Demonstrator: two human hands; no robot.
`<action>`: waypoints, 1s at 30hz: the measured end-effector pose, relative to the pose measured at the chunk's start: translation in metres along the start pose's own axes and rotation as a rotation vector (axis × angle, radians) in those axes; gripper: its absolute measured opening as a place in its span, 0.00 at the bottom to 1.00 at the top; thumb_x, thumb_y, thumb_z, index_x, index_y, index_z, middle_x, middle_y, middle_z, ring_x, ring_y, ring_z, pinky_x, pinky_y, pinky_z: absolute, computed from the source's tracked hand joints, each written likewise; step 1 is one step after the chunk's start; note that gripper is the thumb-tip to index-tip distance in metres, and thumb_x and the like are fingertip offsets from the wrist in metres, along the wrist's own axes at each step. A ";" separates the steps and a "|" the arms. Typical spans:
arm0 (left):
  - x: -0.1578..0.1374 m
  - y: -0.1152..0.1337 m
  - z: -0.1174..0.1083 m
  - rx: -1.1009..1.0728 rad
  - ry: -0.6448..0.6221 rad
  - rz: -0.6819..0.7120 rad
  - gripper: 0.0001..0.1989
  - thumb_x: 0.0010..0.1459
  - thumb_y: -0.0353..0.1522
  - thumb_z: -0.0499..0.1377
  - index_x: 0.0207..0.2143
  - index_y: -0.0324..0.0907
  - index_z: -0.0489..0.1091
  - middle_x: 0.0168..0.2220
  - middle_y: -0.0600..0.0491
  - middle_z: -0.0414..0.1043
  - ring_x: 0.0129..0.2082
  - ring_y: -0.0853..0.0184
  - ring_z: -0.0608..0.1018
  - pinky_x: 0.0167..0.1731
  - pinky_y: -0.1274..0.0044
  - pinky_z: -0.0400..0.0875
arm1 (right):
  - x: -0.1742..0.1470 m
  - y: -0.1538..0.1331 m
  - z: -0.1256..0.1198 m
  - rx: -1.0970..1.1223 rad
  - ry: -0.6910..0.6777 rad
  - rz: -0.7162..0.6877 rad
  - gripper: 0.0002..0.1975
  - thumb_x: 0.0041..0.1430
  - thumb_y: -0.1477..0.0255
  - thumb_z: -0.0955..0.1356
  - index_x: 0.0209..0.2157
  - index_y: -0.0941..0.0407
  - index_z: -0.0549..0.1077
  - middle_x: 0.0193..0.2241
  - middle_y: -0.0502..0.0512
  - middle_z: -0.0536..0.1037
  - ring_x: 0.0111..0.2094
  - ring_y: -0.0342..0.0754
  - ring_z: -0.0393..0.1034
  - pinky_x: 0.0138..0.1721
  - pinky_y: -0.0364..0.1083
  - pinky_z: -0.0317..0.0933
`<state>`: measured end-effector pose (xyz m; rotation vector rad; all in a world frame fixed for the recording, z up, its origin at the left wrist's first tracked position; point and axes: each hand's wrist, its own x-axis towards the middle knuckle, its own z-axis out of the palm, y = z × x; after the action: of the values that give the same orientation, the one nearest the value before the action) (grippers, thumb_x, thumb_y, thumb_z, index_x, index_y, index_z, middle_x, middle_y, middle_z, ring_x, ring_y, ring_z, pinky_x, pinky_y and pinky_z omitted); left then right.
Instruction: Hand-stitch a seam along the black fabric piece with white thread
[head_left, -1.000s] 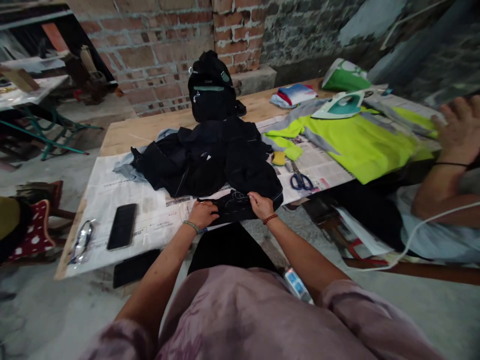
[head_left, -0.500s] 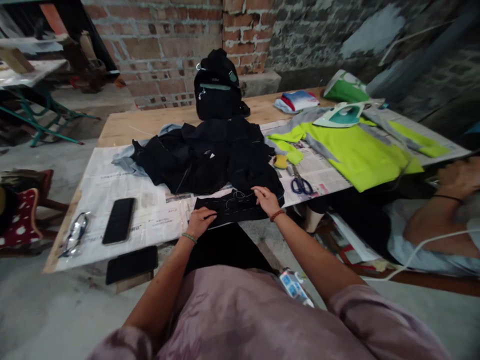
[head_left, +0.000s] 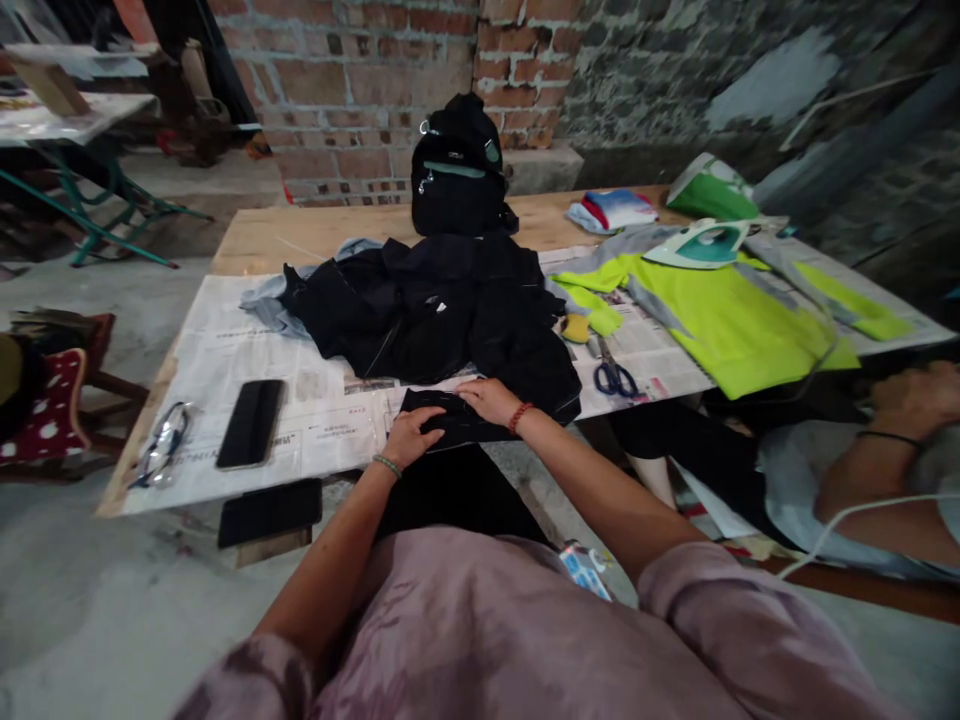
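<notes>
A dark, nearly black garment point(head_left: 442, 310) lies crumpled on the table, its near strip point(head_left: 457, 428) spread along the front edge and marked with pale stitch lines. My left hand point(head_left: 409, 437) rests on the left end of this strip, thumb and fingers apart against the cloth. Close to its right, my right hand point(head_left: 495, 403) has its fingertips pressed together at the strip's upper edge. What they pinch is too small to make out. Blue-handled scissors point(head_left: 615, 378) lie to the right, with a yellow piece point(head_left: 576, 328) behind them.
Newspaper covers the table point(head_left: 247, 240). A phone point(head_left: 251, 423) and glasses point(head_left: 166, 445) lie left, with another dark device point(head_left: 270, 512) below the edge. A black backpack point(head_left: 457, 180) stands behind. An iron point(head_left: 701, 245) sits on a yellow-green garment point(head_left: 757, 320). Another person's arm point(head_left: 870, 460) shows right.
My right hand has moved left, closer to my left hand, and lower over the strip. The loose thread loops are no longer visible. My left thumb has spread from the fingers. The view has shifted slightly.
</notes>
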<state>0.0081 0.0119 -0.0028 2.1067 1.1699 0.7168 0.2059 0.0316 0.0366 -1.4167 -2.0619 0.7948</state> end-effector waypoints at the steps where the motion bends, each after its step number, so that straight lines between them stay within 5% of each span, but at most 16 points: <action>1: 0.000 0.000 0.000 -0.034 0.000 -0.019 0.19 0.46 0.28 0.57 0.44 0.45 0.66 0.41 0.55 0.71 0.40 0.68 0.72 0.42 0.76 0.64 | 0.000 0.002 0.001 0.021 -0.013 0.048 0.11 0.53 0.75 0.62 0.34 0.56 0.75 0.31 0.52 0.76 0.34 0.42 0.69 0.39 0.42 0.61; 7: -0.002 -0.003 -0.003 -0.174 0.041 -0.052 0.23 0.45 0.23 0.51 0.46 0.43 0.64 0.38 0.55 0.71 0.40 0.69 0.72 0.43 0.76 0.65 | -0.012 0.026 0.010 0.390 0.093 0.378 0.13 0.53 0.71 0.60 0.37 0.60 0.72 0.16 0.45 0.65 0.12 0.34 0.56 0.15 0.36 0.51; 15: 0.001 -0.004 -0.001 -0.088 0.058 0.088 0.08 0.50 0.29 0.55 0.33 0.42 0.71 0.38 0.53 0.71 0.40 0.68 0.72 0.44 0.74 0.65 | -0.015 0.045 0.021 0.683 0.227 0.369 0.14 0.50 0.67 0.62 0.35 0.60 0.71 0.15 0.43 0.64 0.10 0.33 0.55 0.13 0.35 0.47; 22: 0.007 -0.001 0.000 -0.015 0.046 0.135 0.05 0.50 0.31 0.57 0.30 0.42 0.72 0.35 0.52 0.72 0.36 0.69 0.74 0.40 0.75 0.68 | -0.011 0.038 0.008 0.633 0.199 0.363 0.13 0.51 0.69 0.62 0.36 0.59 0.72 0.18 0.46 0.67 0.13 0.33 0.58 0.15 0.35 0.52; 30: 0.013 0.021 -0.017 0.248 -0.026 0.282 0.06 0.53 0.31 0.54 0.31 0.41 0.71 0.32 0.52 0.74 0.35 0.68 0.74 0.39 0.74 0.66 | -0.005 0.016 -0.007 0.189 -0.018 0.249 0.13 0.55 0.75 0.61 0.40 0.58 0.72 0.22 0.48 0.70 0.16 0.33 0.58 0.21 0.36 0.56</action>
<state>0.0137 0.0186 0.0259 2.5155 0.9997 0.6950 0.2226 0.0323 0.0302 -1.5804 -1.7897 1.0758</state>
